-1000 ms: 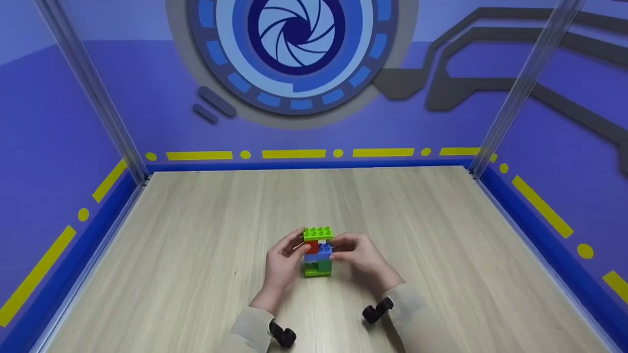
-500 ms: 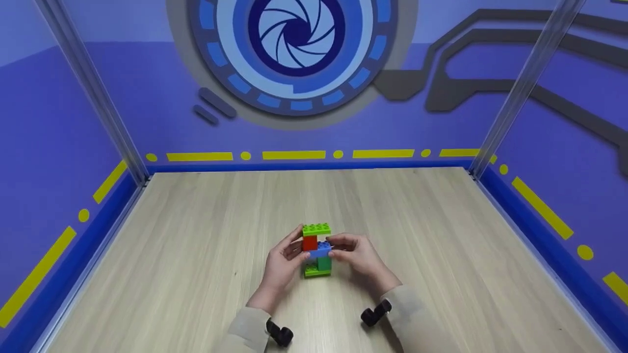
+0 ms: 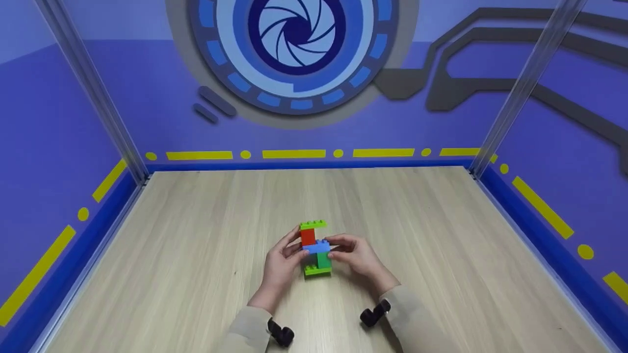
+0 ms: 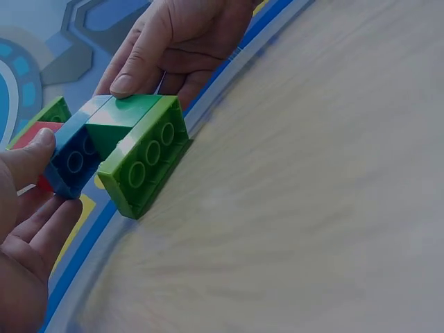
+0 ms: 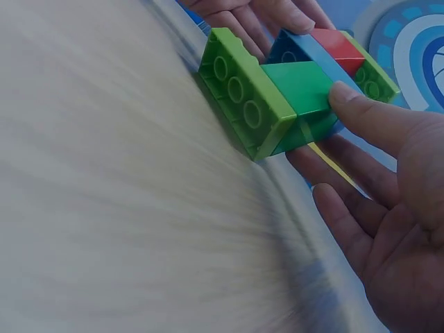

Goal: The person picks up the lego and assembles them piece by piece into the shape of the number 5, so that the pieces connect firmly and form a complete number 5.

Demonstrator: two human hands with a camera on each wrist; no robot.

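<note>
Both hands hold a stack of toy building bricks in the middle of the head view. From top to bottom it has a lime brick (image 3: pixel 313 224), a red brick (image 3: pixel 307 237), a blue brick (image 3: pixel 316 247), a green brick (image 3: pixel 324 260) and another lime brick (image 3: pixel 318 271). My left hand (image 3: pixel 282 264) pinches it around the blue and red bricks, thumb on the blue brick's near side. From the other side, my right hand (image 3: pixel 360 257) pinches the green brick beside the blue one. The hollow underside of the lower lime brick (image 4: pixel 149 156) shows in the left wrist view.
A pale wooden table (image 3: pixel 196 230) lies beneath the hands. Blue-purple panels with yellow dashes (image 3: pixel 294 154) rise at the back and sides, with metal posts (image 3: pixel 515 93) at the corners. Black wrist cameras (image 3: pixel 281 334) are strapped over the sleeves.
The stack has tilted, its top going back and slightly left, so the upper lime brick's studs now appear nearly edge-on. My left thumb has shifted from the red brick to the blue one.
</note>
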